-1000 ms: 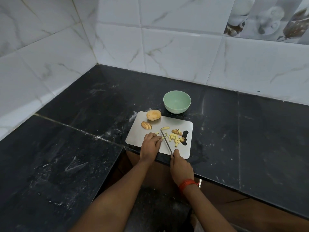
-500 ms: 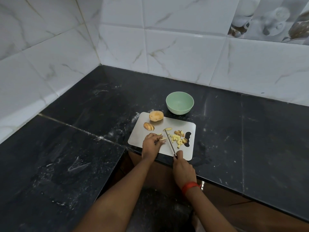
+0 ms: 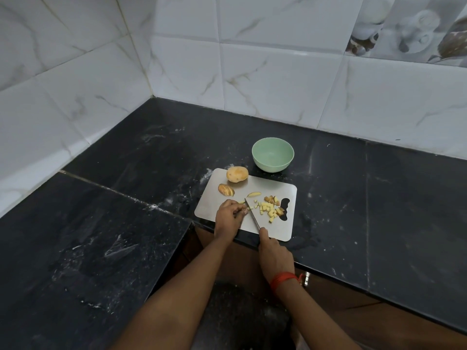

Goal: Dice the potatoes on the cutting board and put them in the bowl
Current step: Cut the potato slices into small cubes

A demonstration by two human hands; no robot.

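A steel cutting board (image 3: 275, 231) lies at the counter's front edge. On it sit a whole potato (image 3: 237, 174), a sliced potato half (image 3: 226, 189), one loose wedge (image 3: 253, 194) and a pile of diced potato pieces (image 3: 270, 208). My left hand (image 3: 228, 218) pinches potato strips against the board; they are mostly hidden under my fingers. My right hand (image 3: 274, 256) grips the knife (image 3: 252, 215), whose blade lies just right of my left fingertips. An empty green bowl (image 3: 273, 154) stands behind the board.
The black stone counter (image 3: 379, 198) runs into a corner of white tiled walls (image 3: 278, 79). A second counter slab (image 3: 75, 248) extends to the left. Below the front edge is a brown cabinet front (image 3: 353, 311).
The knife blade has shifted a little along the strips under my left hand. The view has drifted slightly. The potatoes, pile and bowl stay where they were.
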